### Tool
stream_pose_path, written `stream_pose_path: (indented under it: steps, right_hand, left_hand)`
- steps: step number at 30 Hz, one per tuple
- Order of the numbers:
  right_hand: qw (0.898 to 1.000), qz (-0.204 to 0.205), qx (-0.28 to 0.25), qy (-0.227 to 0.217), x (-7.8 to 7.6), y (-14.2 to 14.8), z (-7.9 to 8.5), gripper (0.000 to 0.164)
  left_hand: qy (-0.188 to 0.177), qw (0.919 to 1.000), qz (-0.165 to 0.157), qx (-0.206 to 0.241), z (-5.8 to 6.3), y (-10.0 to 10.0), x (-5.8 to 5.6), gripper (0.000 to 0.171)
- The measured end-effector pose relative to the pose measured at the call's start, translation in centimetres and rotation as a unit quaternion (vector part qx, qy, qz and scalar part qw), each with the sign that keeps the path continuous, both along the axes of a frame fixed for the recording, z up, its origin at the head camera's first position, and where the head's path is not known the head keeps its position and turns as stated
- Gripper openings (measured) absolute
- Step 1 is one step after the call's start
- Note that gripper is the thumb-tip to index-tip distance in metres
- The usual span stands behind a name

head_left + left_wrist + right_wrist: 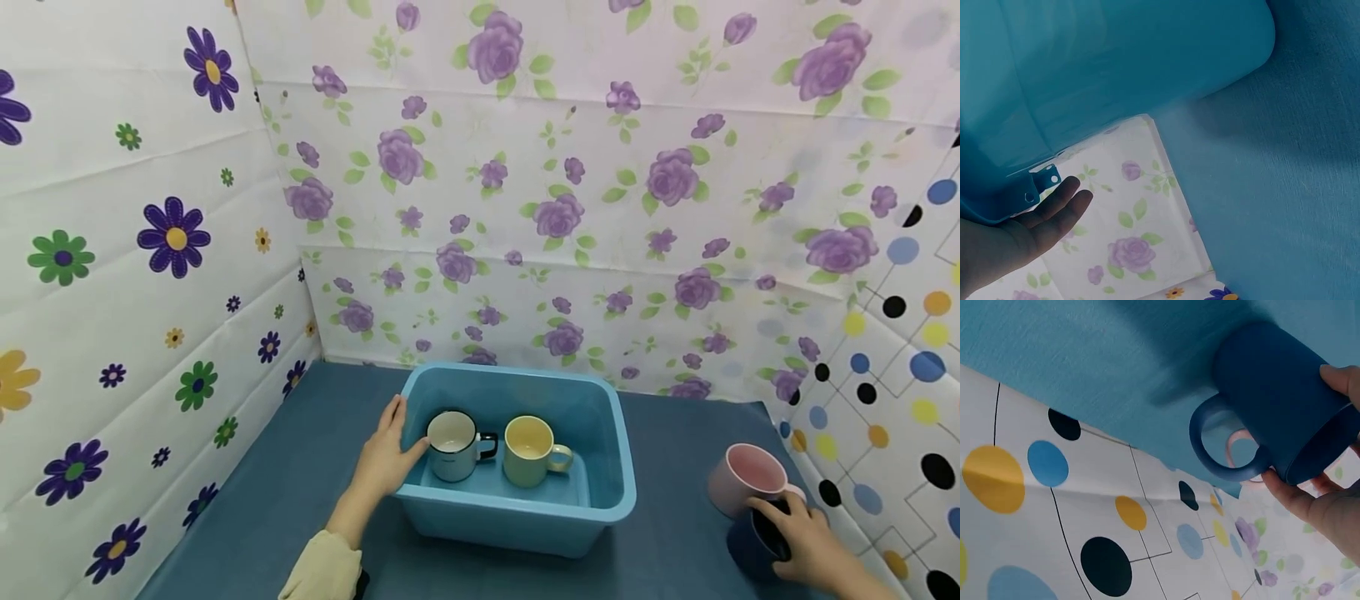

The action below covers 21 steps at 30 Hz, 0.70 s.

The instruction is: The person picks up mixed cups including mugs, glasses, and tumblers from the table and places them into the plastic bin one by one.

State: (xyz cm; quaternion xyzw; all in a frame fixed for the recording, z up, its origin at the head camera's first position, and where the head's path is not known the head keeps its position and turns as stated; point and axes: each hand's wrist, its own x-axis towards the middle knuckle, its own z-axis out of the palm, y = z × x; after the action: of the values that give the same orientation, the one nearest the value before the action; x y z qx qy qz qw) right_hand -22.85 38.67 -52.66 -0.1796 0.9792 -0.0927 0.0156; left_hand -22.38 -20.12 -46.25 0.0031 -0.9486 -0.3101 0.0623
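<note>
My right hand (810,542) grips a dark blue mug (753,546) near its rim, fingers and thumb on either side of the opening. In the right wrist view the mug (1279,400) shows its looped handle, pointing away from the hand. Just behind it is a pink mug (738,487). My left hand (386,458) rests on the left rim of a light blue plastic tub (517,496), its fingers fairly straight along the outside and the thumb over the edge. Inside the tub stand a white mug with a black rim (450,454) and a yellow mug (525,454), both upright.
A dark blue cloth (667,450) covers the table. Patterned sheets enclose it: purple roses (558,215) at the back, daisies (174,237) on the left, coloured dots (926,367) on the right. The right-hand sheet is close to the pink mug.
</note>
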Motion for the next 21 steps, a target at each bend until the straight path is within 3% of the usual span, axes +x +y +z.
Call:
stream_pose_path:
  steps: [6, 15, 21]
  right_hand:
    - [0.998, -0.012, 0.009, -0.063, -1.0, 0.0, 0.8, 0.077]
    - [0.999, -0.008, -0.011, -0.052, -0.9, -0.4, 1.8, 0.077]
    - [0.997, -0.023, 0.001, -0.071, -1.2, -1.1, 2.7, 0.079]
  left_hand:
    - [0.005, 1.0000, 0.003, 0.001, 0.0, 0.0, 0.1, 0.079]
    - [0.000, 1.0000, -0.001, -0.004, 0.1, 0.1, 0.3, 0.078]
    - [0.004, 0.9999, -0.004, -0.010, 0.0, 0.2, 0.2, 0.075]
